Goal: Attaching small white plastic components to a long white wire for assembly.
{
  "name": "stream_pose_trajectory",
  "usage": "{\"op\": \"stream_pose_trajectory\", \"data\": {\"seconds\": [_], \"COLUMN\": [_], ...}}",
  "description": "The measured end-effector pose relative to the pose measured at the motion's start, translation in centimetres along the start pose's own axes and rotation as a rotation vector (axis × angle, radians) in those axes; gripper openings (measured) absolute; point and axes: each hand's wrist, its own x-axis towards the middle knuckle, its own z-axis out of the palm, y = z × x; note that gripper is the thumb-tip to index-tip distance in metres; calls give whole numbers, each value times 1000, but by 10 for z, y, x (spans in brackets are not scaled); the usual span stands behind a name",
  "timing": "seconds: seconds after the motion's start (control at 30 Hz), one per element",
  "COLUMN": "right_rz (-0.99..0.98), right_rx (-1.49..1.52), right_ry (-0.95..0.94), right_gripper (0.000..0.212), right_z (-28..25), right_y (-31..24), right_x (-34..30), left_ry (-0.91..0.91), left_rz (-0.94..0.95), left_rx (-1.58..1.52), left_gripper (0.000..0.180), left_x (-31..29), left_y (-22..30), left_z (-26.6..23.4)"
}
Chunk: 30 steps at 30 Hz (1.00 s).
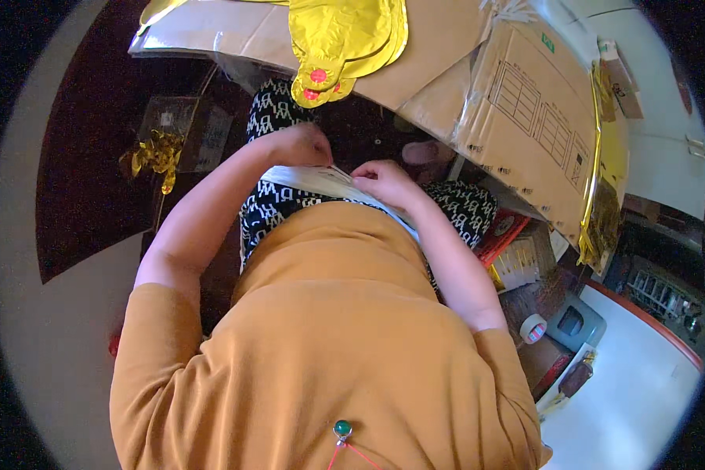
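Observation:
A white, thin, folded sheet, like plastic or cloth (313,181), lies across my lap over black-and-white patterned trousers (276,106). My left hand (307,146) is closed at the sheet's far edge, its fingertips bent down and partly hidden. A little to the right, my right hand (384,185) pinches the same edge, with thumb and forefinger close together. Between the two hands the edge runs in a short slanted line. I cannot make out whether anything small is held there.
Flat yellow-gold foil balloons (345,47) hang over the edge of a large cardboard sheet (439,70) ahead. Crumpled gold foil (160,160) is at the left. On the right are a roll of tape (533,329), a grey-green plastic container (578,321) and a white surface (634,392).

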Motion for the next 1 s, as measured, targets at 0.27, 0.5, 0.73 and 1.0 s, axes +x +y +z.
{"op": "stream_pose_trajectory", "data": {"seconds": [0.27,0.5,0.73,1.0], "right_rz": [-23,-89,-116,-229], "right_rx": [-22,-29,55,28], "right_ry": [87,169,247,448], "right_gripper": [28,26,30,20], "right_z": [-3,-4,-2,-1], "right_y": [-13,-15,-35,-41], "right_x": [2,1,-2,-2], "left_ry": [117,170,236,394], "left_rz": [-45,-25,-42,-8], "left_rx": [-97,-123,-99,-254], "left_gripper": [18,19,20,19], "left_x": [-2,-5,-9,-15], "left_y": [13,22,30,39], "left_z": [-7,-8,-10,-5]}}
